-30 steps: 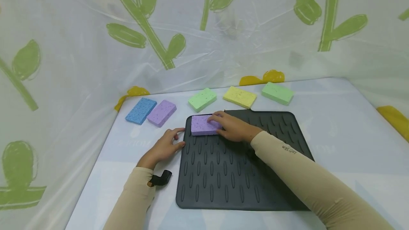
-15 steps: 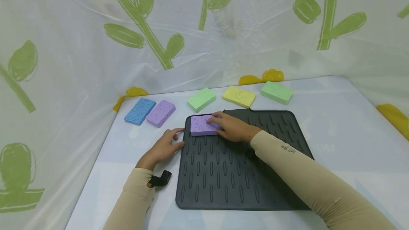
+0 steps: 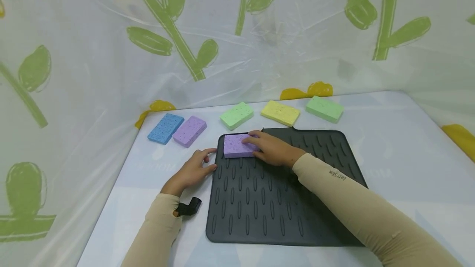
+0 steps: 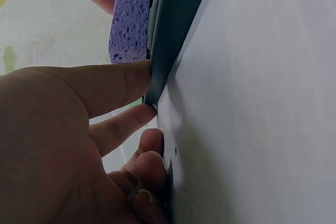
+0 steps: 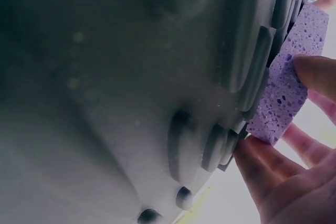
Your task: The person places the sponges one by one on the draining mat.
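A purple sponge (image 3: 234,146) lies flat in the far left corner of a black ribbed mat (image 3: 256,205). My right hand (image 3: 275,150) holds it at its right end; the right wrist view shows the thumb against one side of the sponge (image 5: 286,85) and fingers around the end and far side. My left hand (image 3: 190,172) is beside the mat's left edge. In the left wrist view, its thumb and index finger extend to the mat's raised edge (image 4: 170,30), while the other fingers curl beneath, near the white table surface.
Behind the mat lie a green sponge (image 3: 236,115), a yellow sponge (image 3: 280,113) and another green sponge (image 3: 325,108). At the back left, a blue sponge (image 3: 165,128) sits beside a second purple sponge (image 3: 189,131). A leaf-printed sheet (image 3: 297,52) hangs behind the table (image 3: 393,143).
Both hands and the sponge keep their places on the mat. Only the head view has shifted slightly.
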`<state>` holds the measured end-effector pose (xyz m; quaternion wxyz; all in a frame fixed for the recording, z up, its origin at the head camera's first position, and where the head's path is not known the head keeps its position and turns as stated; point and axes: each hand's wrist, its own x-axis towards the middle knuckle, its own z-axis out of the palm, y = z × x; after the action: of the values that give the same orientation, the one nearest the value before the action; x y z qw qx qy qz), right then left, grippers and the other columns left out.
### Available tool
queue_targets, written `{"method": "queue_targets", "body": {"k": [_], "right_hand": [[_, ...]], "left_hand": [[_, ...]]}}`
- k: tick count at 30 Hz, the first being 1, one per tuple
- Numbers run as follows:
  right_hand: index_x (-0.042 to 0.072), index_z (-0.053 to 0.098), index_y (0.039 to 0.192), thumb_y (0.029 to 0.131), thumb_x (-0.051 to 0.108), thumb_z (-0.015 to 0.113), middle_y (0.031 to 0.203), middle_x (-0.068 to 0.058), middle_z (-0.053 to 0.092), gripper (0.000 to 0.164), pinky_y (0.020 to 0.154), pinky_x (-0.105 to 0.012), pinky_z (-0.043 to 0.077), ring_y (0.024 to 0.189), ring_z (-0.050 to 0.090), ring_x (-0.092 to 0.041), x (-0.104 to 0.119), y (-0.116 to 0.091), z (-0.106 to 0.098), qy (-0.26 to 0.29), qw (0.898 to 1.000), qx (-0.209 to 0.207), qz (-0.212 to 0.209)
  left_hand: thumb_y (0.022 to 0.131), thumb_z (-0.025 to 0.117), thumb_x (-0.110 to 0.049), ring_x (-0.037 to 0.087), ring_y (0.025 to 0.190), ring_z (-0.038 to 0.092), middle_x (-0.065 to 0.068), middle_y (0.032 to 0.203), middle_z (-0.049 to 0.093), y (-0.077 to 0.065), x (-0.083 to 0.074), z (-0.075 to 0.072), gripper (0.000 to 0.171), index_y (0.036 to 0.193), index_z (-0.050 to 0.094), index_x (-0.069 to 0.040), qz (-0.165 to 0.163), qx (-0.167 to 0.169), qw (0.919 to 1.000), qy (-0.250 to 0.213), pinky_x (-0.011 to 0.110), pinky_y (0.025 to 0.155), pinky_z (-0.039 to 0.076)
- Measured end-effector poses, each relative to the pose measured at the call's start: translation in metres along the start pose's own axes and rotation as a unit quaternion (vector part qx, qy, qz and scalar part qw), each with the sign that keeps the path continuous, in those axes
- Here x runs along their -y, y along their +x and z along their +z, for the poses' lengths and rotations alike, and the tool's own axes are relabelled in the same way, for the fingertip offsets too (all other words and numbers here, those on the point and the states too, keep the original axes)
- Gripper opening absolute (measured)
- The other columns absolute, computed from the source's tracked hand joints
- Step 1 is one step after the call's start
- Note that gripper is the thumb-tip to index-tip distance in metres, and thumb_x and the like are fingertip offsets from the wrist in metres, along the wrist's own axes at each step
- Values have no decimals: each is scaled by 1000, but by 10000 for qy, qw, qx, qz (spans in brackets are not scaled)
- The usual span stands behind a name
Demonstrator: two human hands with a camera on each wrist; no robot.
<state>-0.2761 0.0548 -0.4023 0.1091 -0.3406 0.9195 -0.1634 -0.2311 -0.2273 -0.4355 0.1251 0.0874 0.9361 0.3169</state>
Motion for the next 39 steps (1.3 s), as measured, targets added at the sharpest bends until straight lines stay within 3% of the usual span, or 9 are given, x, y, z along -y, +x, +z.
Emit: {"method": "queue_targets", "body": {"k": [11,17,23,30,39], "right_hand": [[19,49,147,101,18,60,158,-16,35,47,115,-49,37,142,41,-33,3,1,0,-50,9999,78,80],[22,47,148,101,24,59,161,-14,31,48,116,-51,34,145,37,-32,0,0,-2,256,9994,152,181],[21,44,150,102,39,56,160,-14,32,53,116,-54,33,146,35,-33,-10,-4,-8,417,9983,-281,306],[14,46,149,104,38,52,158,-19,34,52,117,-57,30,147,32,-37,-30,-11,-19,135,9945,-822,637],[10,42,151,104,36,52,157,-24,33,55,115,-60,30,145,31,-43,-61,-12,-24,-310,9866,-858,1355]], "left_hand": [[99,63,-25,20,87,46,9,109,48,1,-2,2,56,151,43,-17,-56,-7,10000,34,35,78,38],[98,64,-25,21,87,46,9,109,48,0,-3,1,57,151,43,-18,-93,-21,10000,20,36,78,38],[98,64,-25,20,85,45,9,109,48,0,-3,0,57,151,43,-18,-74,-13,10000,-4,35,77,38],[99,63,-27,21,87,46,9,110,49,1,-3,0,57,151,43,-18,-46,-19,10000,52,36,78,39],[99,63,-25,21,87,46,9,107,48,0,-1,1,56,151,44,-18,-12,-8,10000,-13,37,79,39]]}}
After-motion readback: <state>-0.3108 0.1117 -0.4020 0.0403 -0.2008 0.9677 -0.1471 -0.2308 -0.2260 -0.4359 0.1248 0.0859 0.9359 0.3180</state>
